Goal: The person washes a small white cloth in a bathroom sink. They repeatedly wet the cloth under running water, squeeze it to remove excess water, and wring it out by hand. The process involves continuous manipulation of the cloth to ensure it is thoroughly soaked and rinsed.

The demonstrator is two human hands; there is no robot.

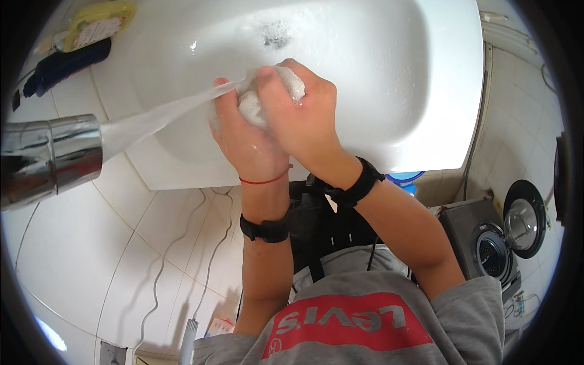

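A wet white bundle [250, 108], probably cloth though the wet surface and spray blur it, lies between the two hands, over the white sink [377, 79] and on the near side of the drain [275, 38]. The left hand [252, 143] (red string at its wrist) cups it from the left and below; the right hand [307, 109] is curled over its right side, gripping it. Water [158, 121] from the chrome faucet [67, 155] strikes the left thumb and bundle.

The wet, bare left hand [246, 140] and bare right hand [304, 112] are touching, the left forearm [266, 267] pointing ahead, the right forearm [404, 222] slanting leftward.
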